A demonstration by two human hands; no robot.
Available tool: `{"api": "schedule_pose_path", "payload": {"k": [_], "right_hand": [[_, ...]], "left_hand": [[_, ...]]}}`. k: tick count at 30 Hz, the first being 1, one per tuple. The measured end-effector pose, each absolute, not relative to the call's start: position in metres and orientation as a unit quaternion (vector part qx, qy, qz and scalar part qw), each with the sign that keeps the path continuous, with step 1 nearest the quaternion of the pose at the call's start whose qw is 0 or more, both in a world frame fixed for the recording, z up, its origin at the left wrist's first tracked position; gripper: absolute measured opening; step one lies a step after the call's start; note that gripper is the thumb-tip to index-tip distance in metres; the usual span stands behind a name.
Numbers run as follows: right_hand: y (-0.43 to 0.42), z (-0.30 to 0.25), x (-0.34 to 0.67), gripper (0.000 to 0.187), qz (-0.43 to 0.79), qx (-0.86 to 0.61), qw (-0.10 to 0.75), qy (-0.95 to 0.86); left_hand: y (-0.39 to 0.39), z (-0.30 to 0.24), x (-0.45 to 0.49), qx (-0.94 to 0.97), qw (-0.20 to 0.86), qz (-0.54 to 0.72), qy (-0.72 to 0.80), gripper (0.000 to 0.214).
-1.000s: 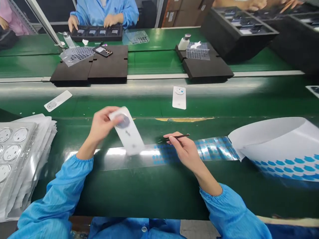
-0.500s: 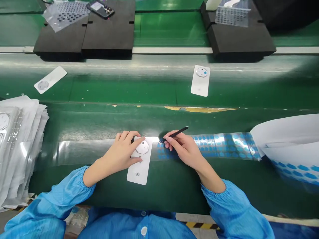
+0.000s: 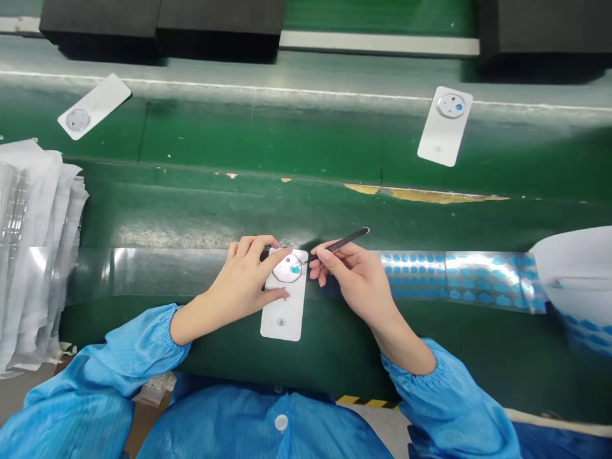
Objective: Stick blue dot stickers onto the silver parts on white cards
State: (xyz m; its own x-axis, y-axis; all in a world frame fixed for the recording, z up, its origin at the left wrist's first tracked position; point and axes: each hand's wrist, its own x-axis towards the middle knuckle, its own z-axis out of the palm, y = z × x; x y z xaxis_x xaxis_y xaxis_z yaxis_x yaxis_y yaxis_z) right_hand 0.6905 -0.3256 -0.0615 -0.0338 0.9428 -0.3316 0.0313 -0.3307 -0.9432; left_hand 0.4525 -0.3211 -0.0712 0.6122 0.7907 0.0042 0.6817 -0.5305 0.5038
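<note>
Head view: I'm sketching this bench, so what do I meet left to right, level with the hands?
Pale stack, left hand, white panel, right hand, blue-dotted stretch of film, curled white sheet.

Blue dot (image 3: 296, 269) seemingly touches flat white panel (image 3: 283, 312).

A white panel (image 3: 291, 303) bears a pale disc (image 3: 285, 276) with a dark outline and a bright blue spot (image 3: 295, 269); the slim tool (image 3: 342, 242) is black. Rows of blue dots (image 3: 414, 268) pattern the clear film strip (image 3: 440, 274) (glare whitens parts of it). Sleeves (image 3: 452, 389) are bright blue. The worktop (image 3: 344, 350) is deep green, chipped to yellow along a seam. Black blocks (image 3: 220, 25); yellow-and-black striped floor marking (image 3: 368, 402).
</note>
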Motion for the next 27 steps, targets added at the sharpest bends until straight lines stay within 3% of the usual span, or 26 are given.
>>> {"api": "schedule_pose_path", "payload": {"k": [27], "right_hand": [[-0.3258,-0.0646,0.6906,0.034,0.552,-0.598,0.383,-0.436]], "left_hand": [[-0.3201,-0.0689,0.4563,0.866,0.240,0.109,0.425,0.064]]}}
